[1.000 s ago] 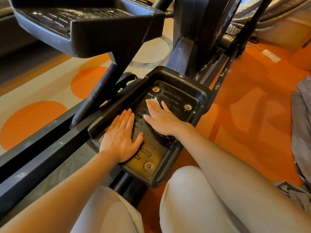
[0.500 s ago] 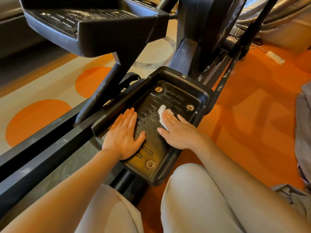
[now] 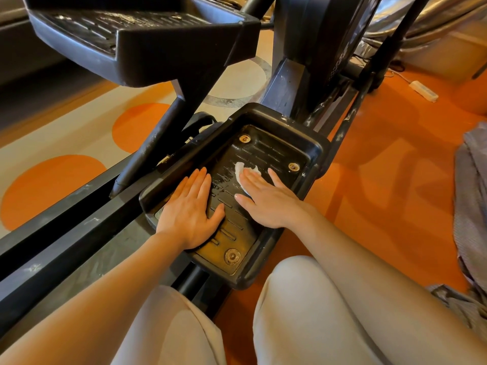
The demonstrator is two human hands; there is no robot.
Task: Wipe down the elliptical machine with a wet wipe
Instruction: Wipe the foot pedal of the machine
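Black and scuffed, the elliptical machine (image 3: 295, 83) shows us its near pedal (image 3: 313, 148), where our left hand (image 3: 191, 212) lies flat and steadying while our right hand (image 3: 266, 198) presses the wet wipe (image 3: 243, 169) under straight fingers mid-tread, so next we judge a sweep toward the unwiped bolted corners.

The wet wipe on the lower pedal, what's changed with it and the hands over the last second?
The right hand slid the wet wipe across the lower pedal, toward its right side and then a little back, fingers flat on it throughout. More of the wipe now shows beyond the fingertips. The left hand stayed pressed flat on the pedal's near left part.
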